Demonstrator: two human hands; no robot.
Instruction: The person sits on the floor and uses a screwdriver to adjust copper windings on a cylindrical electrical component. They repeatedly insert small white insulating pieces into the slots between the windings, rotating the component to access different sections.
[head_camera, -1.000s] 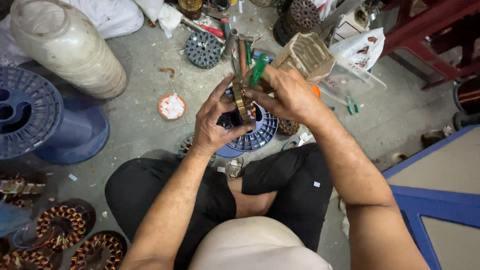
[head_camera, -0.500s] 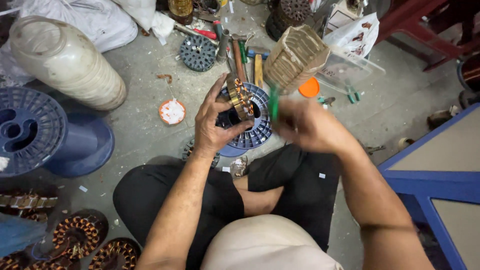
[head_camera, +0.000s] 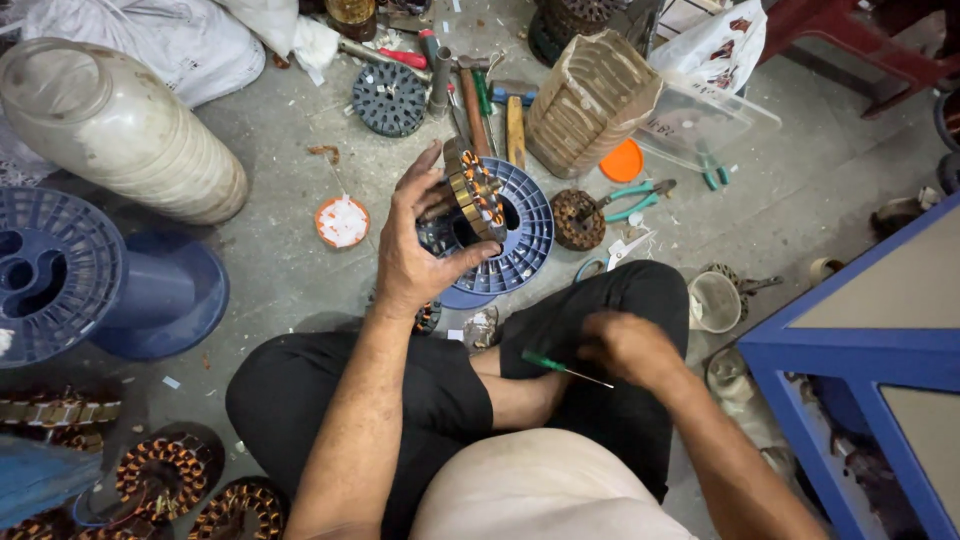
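Head view, person seated cross-legged on grey concrete floor (head_camera: 290, 250). Left hand (head_camera: 420, 255) raised at centre, fingers wrapped round a round copper-wound motor stator w/ brass-coloured laminations (head_camera: 474, 190), held on edge, tilted, above a blue plastic wire spool (head_camera: 522, 240) lying flat on the floor. Right hand (head_camera: 628, 345) low, over the right knee, blurred; fingers closed on a thin green-handled screwdriver (head_camera: 560, 367), shaft pointing right. Hands well apart; screwdriver not touching stator.

Packages & containers: tall beige ribbed plastic jar (head_camera: 120, 135) on its side, upper left, touching a white woven sack (head_camera: 170, 40) behind it. Tan ribbed cardboard-coloured box (head_camera: 590, 100) upright, top centre; just beside it, right, a clear plastic tray (head_camera: 715, 125) and a white printed plastic bag (head_camera: 725, 45), red-and-dark print, too small to tell. Small orange round lid (head_camera: 622, 160) at the box's foot. Small round orange-rimmed tin w/ white contents (head_camera: 342, 221) left of the hand.

Other: large blue spool (head_camera: 60, 275) on its side, left edge; teal-handled pliers (head_camera: 630, 200) near a rusty-brown stator (head_camera: 577, 218); dark grey slotted disc (head_camera: 390, 98) top centre; several copper-wound stators (head_camera: 165, 475) lower left; blue-framed table (head_camera: 850, 350) at right.
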